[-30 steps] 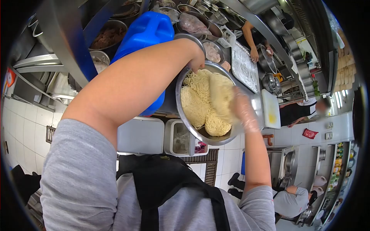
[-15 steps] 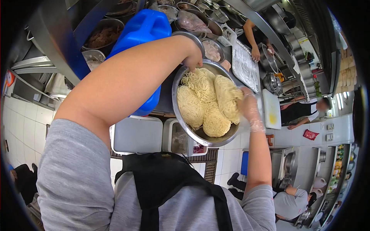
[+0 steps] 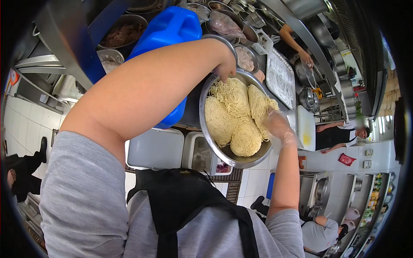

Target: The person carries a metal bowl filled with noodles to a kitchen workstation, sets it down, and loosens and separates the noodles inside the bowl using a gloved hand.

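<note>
A wide metal bowl [image 3: 203,115] holds several rounded bundles of pale yellow noodles [image 3: 245,136]. At its far rim is my left hand [image 3: 226,68], fingers curled down over the edge and closed on the bowl; part of the hand is hidden behind the wrist. My right hand [image 3: 277,124], in a clear plastic glove, is closed around the outer side of the right-hand noodle bundle [image 3: 258,103]. Its fingertips are partly buried against the strands.
A large blue jug [image 3: 165,26] stands behind my left forearm. Beyond the bowl are a metal tray [image 3: 279,77], a white cutting board [image 3: 306,129] and a bowl of raw meat [image 3: 245,58]. Below are plastic bins [image 3: 157,148]. Other people work to the right.
The bowl appears slightly further right in view as the camera shifts. My right hand has moved inward and down over the right-hand noodle bundle; my left hand stays at the rim.
</note>
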Available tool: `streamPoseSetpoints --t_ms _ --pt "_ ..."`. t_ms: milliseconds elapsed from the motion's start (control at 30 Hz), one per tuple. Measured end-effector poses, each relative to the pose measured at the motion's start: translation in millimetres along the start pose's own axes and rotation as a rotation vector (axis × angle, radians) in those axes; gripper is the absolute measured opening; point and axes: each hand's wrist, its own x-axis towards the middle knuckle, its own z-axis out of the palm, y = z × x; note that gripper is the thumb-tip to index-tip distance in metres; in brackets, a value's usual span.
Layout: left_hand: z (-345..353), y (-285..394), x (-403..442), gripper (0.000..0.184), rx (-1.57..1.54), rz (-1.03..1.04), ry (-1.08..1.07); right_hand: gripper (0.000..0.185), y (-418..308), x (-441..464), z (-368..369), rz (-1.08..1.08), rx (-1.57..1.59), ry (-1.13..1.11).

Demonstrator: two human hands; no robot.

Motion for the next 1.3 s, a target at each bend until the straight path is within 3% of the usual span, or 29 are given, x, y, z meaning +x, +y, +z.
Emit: streamPoseSetpoints --t_ms 100,167,200,333,400,533,633,700,767,833,967,1000,1067,1167,1233,1300 --pt "0.6 1.7 1.1 0.066 -0.003 0.012 -0.010 0.067 11.9 16.2 16.2 0.153 0.103 -0.293" --pt "1.2 2.5 3.1 0.066 0.001 0.022 -0.017 0.075 -8.6 18.7 35.5 0.272 -0.170 0.017" --pt "1.9 3.1 4.0 0.065 0.026 0.030 -0.002 0.075 -44.6 12.0 24.4 0.361 -0.149 0.166" --pt "0.5 1.8 3.7 0.065 0.038 0.021 0.012 0.074 -57.6 5.8 17.8 0.410 -0.199 0.179" --pt "-0.9 2.1 3.8 0.065 0.048 0.017 0.001 0.069 -42.2 -1.8 17.6 0.223 -0.241 0.355" --pt "-2.8 4.0 -0.2 0.065 0.064 0.012 -0.007 0.061 -57.5 -34.9 -35.2 0.200 -0.202 0.284" --pt "-3.0 3.1 1.3 0.065 0.073 0.030 -0.001 0.058 -84.4 -56.9 -65.3 0.179 0.000 0.297" --pt "-0.3 2.1 6.1 0.065 0.065 0.041 -0.015 0.059 -77.6 -61.5 -64.5 0.148 0.879 0.265" --pt "1.8 1.1 10.0 0.065 -0.010 0.011 -0.013 0.061 -61.7 -45.7 -36.7 0.253 0.961 0.160" --pt "0.0 3.4 10.3 0.065 0.035 0.043 -0.036 0.065 -55.2 -28.8 14.0 0.325 0.476 0.202" --pt "2.1 -3.4 7.5 0.065 0.019 0.035 0.018 0.081 -132.7 -43.9 0.9 0.147 0.307 0.344" --pt "4.0 -2.1 8.8 0.065 -0.013 0.042 0.024 0.089 -155.0 -53.4 -0.1 0.059 -0.064 0.280" --pt "1.7 1.9 6.9 0.065 0.032 0.049 0.027 0.097 -176.6 -60.6 1.1 -0.019 -0.432 0.204" --pt "-0.2 4.0 1.8 0.066 0.058 0.031 0.042 0.105 -181.7 -52.8 0.9 0.031 -0.541 0.205" --pt "1.0 2.0 2.0 0.067 -0.009 0.037 0.015 0.104 -170.9 -42.3 -1.4 -0.046 -0.462 0.195" --pt "1.4 1.3 2.1 0.067 0.014 0.042 0.021 0.101 -160.3 -30.8 -1.9 0.022 -0.339 0.153"
